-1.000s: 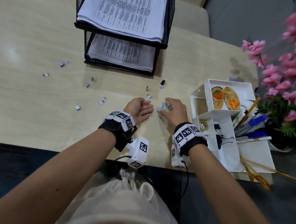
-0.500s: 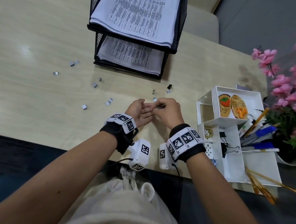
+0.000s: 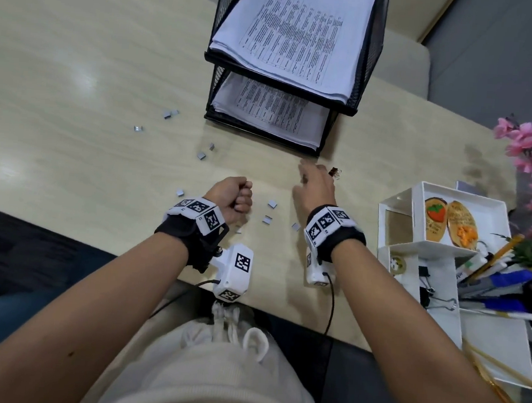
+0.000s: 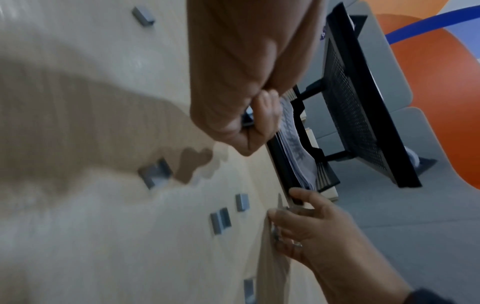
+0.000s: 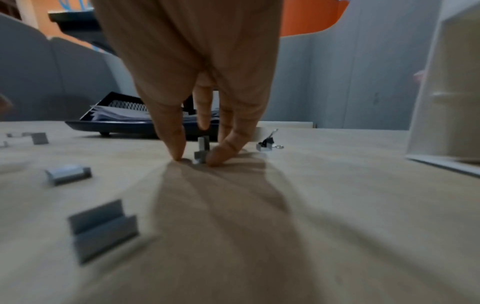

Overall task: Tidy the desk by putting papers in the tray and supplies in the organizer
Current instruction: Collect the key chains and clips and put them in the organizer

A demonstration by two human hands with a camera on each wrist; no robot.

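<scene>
Two hands over the counter [image 3: 78, 78], mid-frame in the head view. Left hand [image 3: 232, 199] is a closed fist, fingers curled tight, thumb over them; what's inside cannot be seen. Right hand [image 3: 317, 189] is reaching forward, fingers extended down to the counter. In the right wrist view its fingertips [image 5: 179, 152] touch the surface either side of a small grey staple block [image 5: 201, 153], thumb side and finger side just beside it, not clearly lifted. Whether it is pinched yet, cannot tell.

Small black binder clip [image 3: 334, 172] lies just beyond the right hand's fingers, to the upper right of them, near the tray's front corner. More staple blocks [image 3: 270, 212] scattered on the counter: several between the two wrists, some left of the left hand, others farther toward upper left of the frame.

Black mesh two-tier tray [image 3: 367, 66] at top centre, printed papers [image 3: 288, 42] stacked in both tiers. White organizer [image 3: 396, 207] at right edge, well right of the right hand, holding pens [image 3: 498, 280], binder clips and two oval tags. Pink flowers [image 3: 527, 144] behind it, upper right.
</scene>
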